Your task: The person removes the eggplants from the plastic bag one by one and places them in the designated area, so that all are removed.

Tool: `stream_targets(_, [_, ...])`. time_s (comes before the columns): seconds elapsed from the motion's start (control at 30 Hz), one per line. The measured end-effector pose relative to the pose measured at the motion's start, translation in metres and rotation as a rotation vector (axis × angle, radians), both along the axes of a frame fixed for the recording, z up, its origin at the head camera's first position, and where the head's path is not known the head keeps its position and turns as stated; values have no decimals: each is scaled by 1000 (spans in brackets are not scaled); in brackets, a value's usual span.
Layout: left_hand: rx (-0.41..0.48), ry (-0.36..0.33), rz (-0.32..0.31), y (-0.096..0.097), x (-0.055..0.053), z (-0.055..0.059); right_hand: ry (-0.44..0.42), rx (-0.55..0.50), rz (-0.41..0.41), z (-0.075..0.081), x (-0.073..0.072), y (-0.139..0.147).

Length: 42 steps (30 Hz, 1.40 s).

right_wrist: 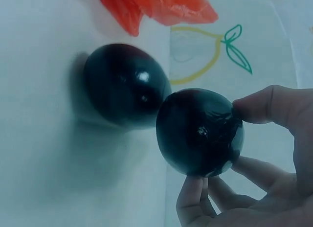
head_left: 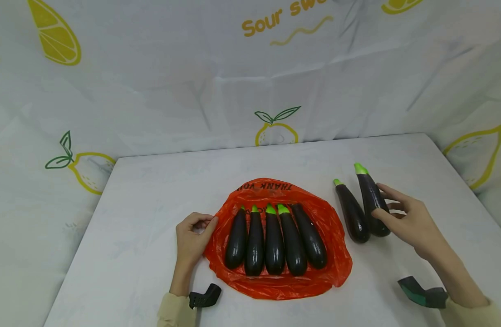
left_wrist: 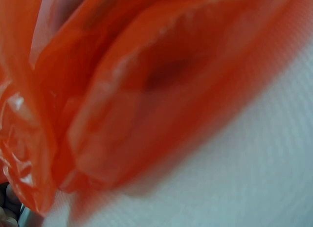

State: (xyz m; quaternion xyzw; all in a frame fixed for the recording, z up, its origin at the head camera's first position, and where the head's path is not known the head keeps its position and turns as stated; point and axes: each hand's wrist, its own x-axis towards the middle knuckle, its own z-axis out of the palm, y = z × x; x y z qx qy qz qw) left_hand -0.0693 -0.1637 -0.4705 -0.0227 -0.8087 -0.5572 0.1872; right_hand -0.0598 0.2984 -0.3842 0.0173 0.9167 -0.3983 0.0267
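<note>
My left hand (head_left: 195, 238) pinches the left rim of a red-orange plastic bag (head_left: 275, 289) between thumb and fingers. Several dark, glossy eggplants (head_left: 274, 243) with green tips lie side by side within the bag's round opening. To the right of the bag, my right hand (head_left: 414, 222) grips an eggplant (head_left: 373, 200) around its body, thumb on the near side. Another loose eggplant (head_left: 351, 213) lies just left of it. In the right wrist view the held eggplant (right_wrist: 198, 131) overlaps the loose eggplant (right_wrist: 124, 85), rounded ends facing the camera. Bag plastic (left_wrist: 137, 100) fills much of the left wrist view.
A white table (head_left: 144, 236) carries everything. Behind it and along the sides hangs a white cloth (head_left: 164, 104) printed with lemons and lettering. Dark devices are strapped at the left wrist (head_left: 205, 296) and right wrist (head_left: 423, 293).
</note>
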Motion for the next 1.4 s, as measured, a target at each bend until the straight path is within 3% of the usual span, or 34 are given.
stream_targets(0.8, [-5, 0, 0, 0, 0, 0, -201, 96, 52, -15, -16, 18])
stream_targets(1.4, [13, -10, -4, 0, 1, 1, -243, 109, 40, -17, -13, 21])
